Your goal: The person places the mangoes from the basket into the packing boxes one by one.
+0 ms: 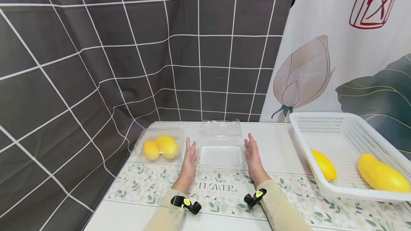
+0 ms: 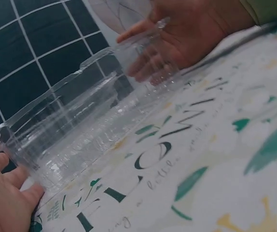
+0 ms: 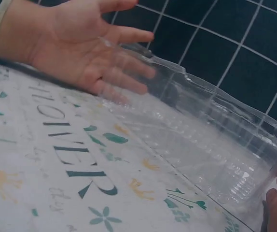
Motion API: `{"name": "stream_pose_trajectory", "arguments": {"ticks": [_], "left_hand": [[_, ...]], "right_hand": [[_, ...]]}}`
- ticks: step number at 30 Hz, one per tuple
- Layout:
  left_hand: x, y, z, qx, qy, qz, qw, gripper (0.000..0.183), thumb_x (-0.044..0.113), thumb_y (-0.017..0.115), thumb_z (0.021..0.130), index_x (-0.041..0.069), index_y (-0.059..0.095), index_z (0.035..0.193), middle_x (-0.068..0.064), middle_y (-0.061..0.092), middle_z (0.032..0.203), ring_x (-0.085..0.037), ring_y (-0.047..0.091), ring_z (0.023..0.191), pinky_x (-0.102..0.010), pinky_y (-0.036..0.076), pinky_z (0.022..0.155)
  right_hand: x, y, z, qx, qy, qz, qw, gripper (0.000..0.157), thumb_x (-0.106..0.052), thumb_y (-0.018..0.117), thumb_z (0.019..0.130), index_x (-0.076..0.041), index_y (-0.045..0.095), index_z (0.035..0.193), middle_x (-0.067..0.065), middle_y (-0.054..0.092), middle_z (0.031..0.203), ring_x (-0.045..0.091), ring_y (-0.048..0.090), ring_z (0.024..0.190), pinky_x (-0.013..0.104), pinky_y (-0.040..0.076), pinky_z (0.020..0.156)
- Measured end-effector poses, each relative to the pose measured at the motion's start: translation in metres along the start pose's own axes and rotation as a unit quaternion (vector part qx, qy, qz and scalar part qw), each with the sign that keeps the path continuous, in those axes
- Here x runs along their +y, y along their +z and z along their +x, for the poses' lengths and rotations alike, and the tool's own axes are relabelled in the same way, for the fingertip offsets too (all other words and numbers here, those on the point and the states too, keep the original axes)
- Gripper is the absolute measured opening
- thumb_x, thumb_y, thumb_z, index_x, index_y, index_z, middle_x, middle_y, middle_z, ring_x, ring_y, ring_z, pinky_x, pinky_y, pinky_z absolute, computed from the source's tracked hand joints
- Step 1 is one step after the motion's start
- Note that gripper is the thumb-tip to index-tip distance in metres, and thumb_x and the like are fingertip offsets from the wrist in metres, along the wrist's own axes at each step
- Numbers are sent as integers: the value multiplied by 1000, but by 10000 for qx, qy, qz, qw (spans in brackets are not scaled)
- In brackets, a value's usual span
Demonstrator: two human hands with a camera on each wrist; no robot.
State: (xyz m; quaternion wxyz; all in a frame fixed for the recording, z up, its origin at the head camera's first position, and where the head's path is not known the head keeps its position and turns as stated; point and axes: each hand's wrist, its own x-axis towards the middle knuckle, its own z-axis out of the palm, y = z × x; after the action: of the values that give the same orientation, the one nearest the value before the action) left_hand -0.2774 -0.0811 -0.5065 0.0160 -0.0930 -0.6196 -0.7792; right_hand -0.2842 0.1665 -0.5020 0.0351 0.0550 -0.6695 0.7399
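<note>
A clear plastic clamshell box stands on the table with its lid raised at the back and nothing inside. My left hand is upright along the box's left side, fingers straight. On the opposite side my right hand stands the same way, palm toward the box and fingers spread. Both wrist views show the box's transparent wall between the two hands, with fingertips right at its ends. Left of my left hand sits a second clear box, its lid down over two yellow mangoes.
A white perforated basket at the right holds two yellow mangoes. A floral mat with the word FLOWER runs across the white table. Dark gridded cloth hangs behind and at the left.
</note>
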Motion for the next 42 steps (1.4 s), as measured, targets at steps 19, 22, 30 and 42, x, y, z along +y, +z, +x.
{"name": "stream_pose_trajectory", "arguments": {"ticks": [19, 22, 30, 42], "left_hand": [[5, -6, -1, -197, -212, -2352, 9715, 52, 49, 1, 96, 37, -7, 146, -6, 5, 154, -27, 1, 139, -44, -2, 111], [5, -7, -2, -178, -280, -2365, 9711, 53, 51, 2, 95, 37, -7, 146, -6, 6, 154, -27, 1, 139, -45, -2, 110], [8, -11, 0, -216, -140, -2404, 9703, 54, 52, 5, 95, 39, -4, 146, -8, 4, 154, -28, 2, 139, -45, -2, 110], [6, -10, 1, -249, -44, -2384, 9708, 56, 54, 4, 94, 36, -6, 146, -10, 4, 153, -30, 2, 138, -46, -2, 110]], "right_hand": [[-14, -10, -3, 104, 219, 1986, 9798, 68, -69, 8, 88, -37, -4, 146, 8, 1, 154, 21, 1, 139, 41, 0, 111], [-35, -12, -2, 278, 144, 1382, 9899, 65, -63, 12, 92, -32, -4, 147, 9, 6, 153, 22, 4, 139, 40, 2, 112], [-130, -24, 27, 511, -353, 512, 9968, 63, -53, 22, 96, -24, 6, 149, 18, 16, 150, 29, 16, 137, 42, 8, 111], [-231, -106, 47, 1147, -503, -2319, 9646, 73, -56, 43, 89, -32, 6, 148, 20, 18, 149, 41, 24, 131, 57, 22, 104]]}}
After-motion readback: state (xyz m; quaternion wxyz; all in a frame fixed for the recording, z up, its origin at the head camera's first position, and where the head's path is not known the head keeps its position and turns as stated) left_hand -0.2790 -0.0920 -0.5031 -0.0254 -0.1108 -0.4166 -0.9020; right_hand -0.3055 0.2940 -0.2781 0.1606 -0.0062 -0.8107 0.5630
